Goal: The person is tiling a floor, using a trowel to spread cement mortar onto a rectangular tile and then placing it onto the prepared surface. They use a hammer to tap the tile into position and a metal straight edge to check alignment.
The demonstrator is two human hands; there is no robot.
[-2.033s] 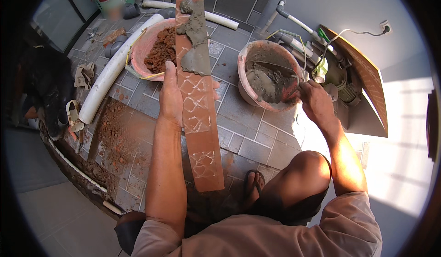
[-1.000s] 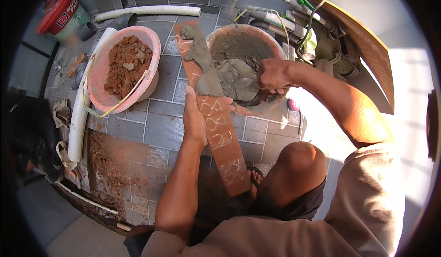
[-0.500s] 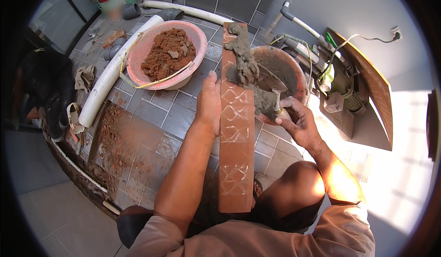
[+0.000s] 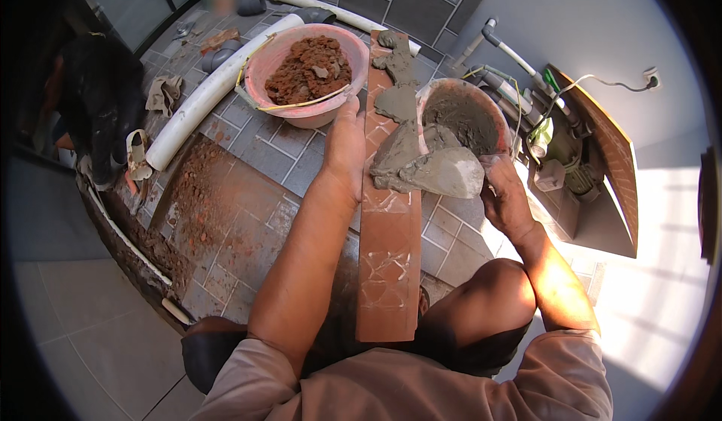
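Clock ref = view ctr. Soil bucket [image 4: 358, 54] at 11, on floor. L hand [image 4: 346, 144] just off ctr toward 11, grip clamped on strip's L edge, thumb up, fingers hidden behind; forearm in from 7. Strip [image 4: 389, 270] approx ctr, runs 12 to 6, held above floor. Change vs 0.5 s ago: trowel [image 4: 453, 174] was at mortar bucket [image 4: 483, 101] (2 o'clock), now its blade overlaps strip's R side, w/ new lump of mortar [image 4: 392, 150] there. Cover now reaches approx mid-strip, 6 end bare, so prob. only part-coated. R hand [image 4: 505, 195] at 3, grip closed on trowel handle (mostly hidden), forearm in from 4-5, elbow bent.
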